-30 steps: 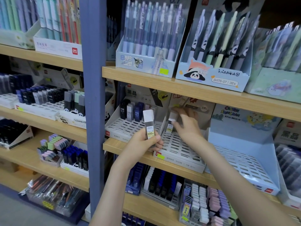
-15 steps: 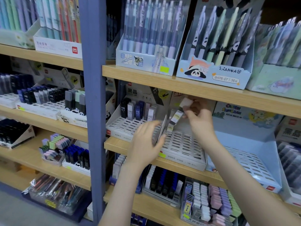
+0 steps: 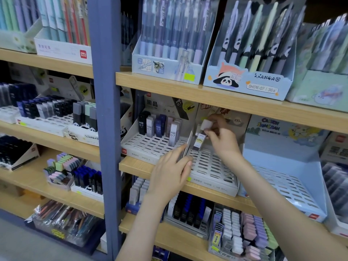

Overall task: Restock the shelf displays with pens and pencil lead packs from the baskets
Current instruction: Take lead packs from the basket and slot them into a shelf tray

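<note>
Well to the left of both hands, on the upper shelf, a white pen box (image 3: 64,48) carries the red deli logo. Below it, dark lead packs (image 3: 57,110) marked HB 0.5 stand in a white tray, with a panda-printed box (image 3: 82,136) reading PANDA just to their right. A blue upright post (image 3: 105,119) stands between these and the hands.

Just left of the left hand, a white slotted tray (image 3: 150,147) printed SH213-A holds a row of packs (image 3: 158,127) marked HB 0.7.

The left hand (image 3: 169,176) reaches up from below on a straight wrist. Its fingers are nearly straight and grasp nothing. The index fingertip and thumb rest against the thin side wall where the white tray meets the grey slotted tray (image 3: 212,166), whose front reads SH208 and HB 0.7.

Near it, not touching, the right hand (image 3: 222,142) hovers over the back of the grey tray. It pinches a lead pack (image 3: 199,141) by the white cap. The pack hangs tilted and bears a yellow label reading 100. Whether its lower end sits in a slot cannot be told.

The right forearm enters from the lower right, crossing in front of a blue slotted tray (image 3: 282,181). That tray's backing card (image 3: 271,125) reads CRAYON SHINCHAN. On the shelf above the right hand, a pen box (image 3: 259,85) reads PANDA and SH176-07 | 36.
</note>
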Motion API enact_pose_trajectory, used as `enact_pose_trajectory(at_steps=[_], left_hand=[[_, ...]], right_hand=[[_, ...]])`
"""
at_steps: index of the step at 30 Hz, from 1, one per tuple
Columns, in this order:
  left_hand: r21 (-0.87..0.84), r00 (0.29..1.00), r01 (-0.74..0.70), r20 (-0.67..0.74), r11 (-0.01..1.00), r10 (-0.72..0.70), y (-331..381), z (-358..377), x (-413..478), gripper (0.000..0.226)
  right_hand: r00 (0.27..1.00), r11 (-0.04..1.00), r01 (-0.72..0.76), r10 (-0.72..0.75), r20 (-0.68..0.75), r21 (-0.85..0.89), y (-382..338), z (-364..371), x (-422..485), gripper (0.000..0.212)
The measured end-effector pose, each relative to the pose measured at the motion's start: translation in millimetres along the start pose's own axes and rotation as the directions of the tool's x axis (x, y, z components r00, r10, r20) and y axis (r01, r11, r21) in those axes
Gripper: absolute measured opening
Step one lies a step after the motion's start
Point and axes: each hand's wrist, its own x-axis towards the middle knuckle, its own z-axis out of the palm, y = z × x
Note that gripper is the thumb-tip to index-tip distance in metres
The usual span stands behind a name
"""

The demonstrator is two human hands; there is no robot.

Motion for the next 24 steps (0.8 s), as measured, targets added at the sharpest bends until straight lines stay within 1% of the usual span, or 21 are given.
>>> enact_pose_trajectory(at_steps=[3, 6, 9, 11, 14, 16, 18, 20, 22, 24], left_hand=[[0.006, 1.000, 0.013, 0.001, 1.000, -0.013, 0.1, 1.2, -0.1, 0.033], [-0.036, 1.000, 0.025, -0.006, 0.999, -0.025, 0.4, 1.6, -0.7, 0.032], [-0.063, 0.999, 0.027, -0.016, 0.998, -0.028, 1.5, 0.5, -1.5, 0.030], [-0.044, 1.000, 0.016, -0.014, 0.999, -0.017, 1.6, 0.4, -2.4, 0.030], [0.001, 1.000, 0.014, 0.012, 1.000, -0.014, 0.9, 1.0, -3.6, 0.035], [0.010, 0.999, 0.032, 0.029, 0.999, -0.032, 1.1, 0.6, -4.0, 0.039], [0.012, 0.999, 0.037, 0.027, 0.999, -0.037, 2.0, -0.4, -4.3, 0.039], [0.025, 1.000, 0.029, 0.011, 0.999, -0.029, 3.1, -1.4, -4.4, 0.036], [0.036, 1.000, 0.025, 0.002, 0.999, -0.025, 3.5, -1.9, -3.7, 0.034], [0.043, 1.000, 0.020, 0.001, 0.999, -0.020, 2.9, -1.1, -3.6, 0.034]], right_hand=[[1.000, 1.000, 0.005, -0.004, 0.027, -0.016, 0.2, 1.8, 1.1, 0.030], [0.997, 0.999, 0.016, -0.013, 0.070, -0.050, -2.4, 2.4, 1.2, 0.025], [0.997, 0.999, 0.026, -0.024, 0.076, -0.034, -2.3, 0.4, 0.6, 0.023], [0.996, 1.000, -0.004, 0.005, 0.085, -0.015, -0.8, -0.8, -1.3, 0.021], [0.991, 0.999, -0.037, 0.039, 0.128, -0.014, 1.3, 0.1, -4.9, 0.030], [0.989, 0.995, -0.003, 0.018, 0.146, -0.101, 0.3, 1.3, -7.4, 0.032], [0.986, 0.968, 0.039, 0.002, 0.165, -0.247, -1.2, 2.8, -8.6, 0.032], [0.985, 0.940, 0.020, 0.040, 0.166, -0.341, -2.7, 4.0, -8.9, 0.035], [0.984, 0.931, -0.011, 0.075, 0.162, -0.366, -3.4, 4.4, -9.4, 0.037], [0.983, 0.931, 0.000, 0.066, 0.170, -0.364, -1.9, 4.4, -9.8, 0.040]])
